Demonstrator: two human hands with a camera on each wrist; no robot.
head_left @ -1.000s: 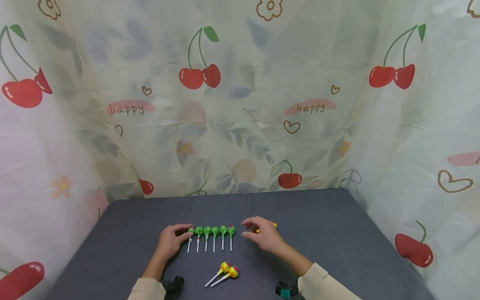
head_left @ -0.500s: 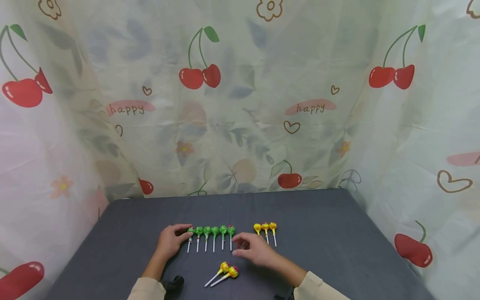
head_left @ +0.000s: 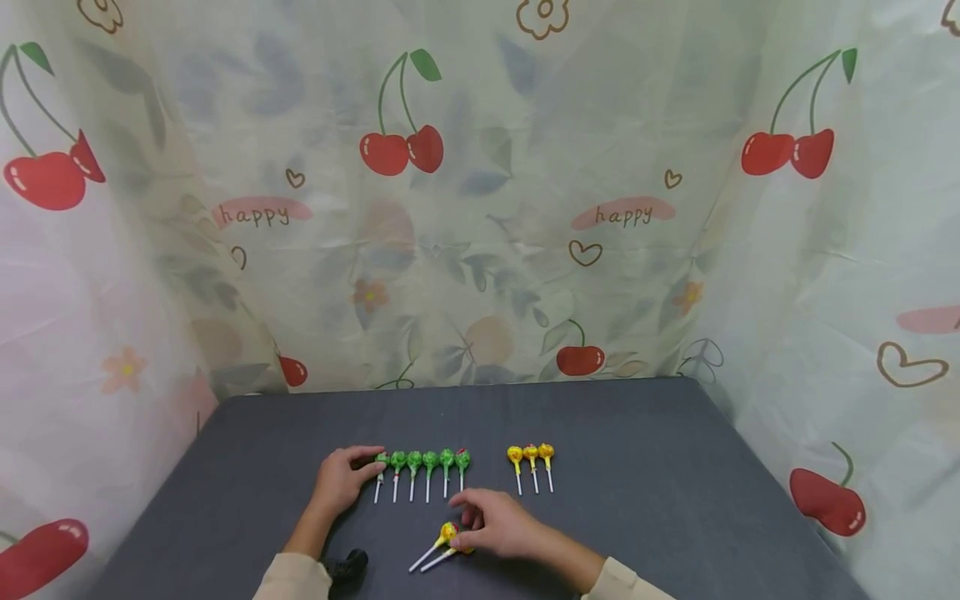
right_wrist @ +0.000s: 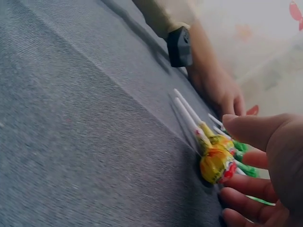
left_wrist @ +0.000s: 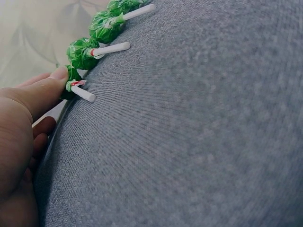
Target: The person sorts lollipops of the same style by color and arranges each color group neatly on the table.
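Several green-wrapped lollipops [head_left: 415, 461] stand in a row on the dark cloth, sticks toward me. My left hand [head_left: 341, 481] pinches the head of the leftmost green lollipop [left_wrist: 72, 78] between thumb and fingers. In front of the row lie two yellow lollipops side by side, sticks pointing to the lower left. Over them is my right hand [head_left: 504, 525], thumb apart from the loosely bent fingers. In the right wrist view, its fingertips are right at the head of the nearer yellow lollipop [right_wrist: 216, 165]; the farther yellow lollipop [right_wrist: 222, 141] lies just behind.
Three yellow lollipops [head_left: 531, 452] form a second row to the right of the green ones. The dark cloth-covered table [head_left: 675, 500] ends at a printed curtain [head_left: 480, 250] at the back and sides. A black wrist device [right_wrist: 180, 47] sits on the left forearm.
My right hand has moved from the row of three yellow lollipops down and left to the two yellow lollipops in front. My left hand stays at the leftmost green lollipop.
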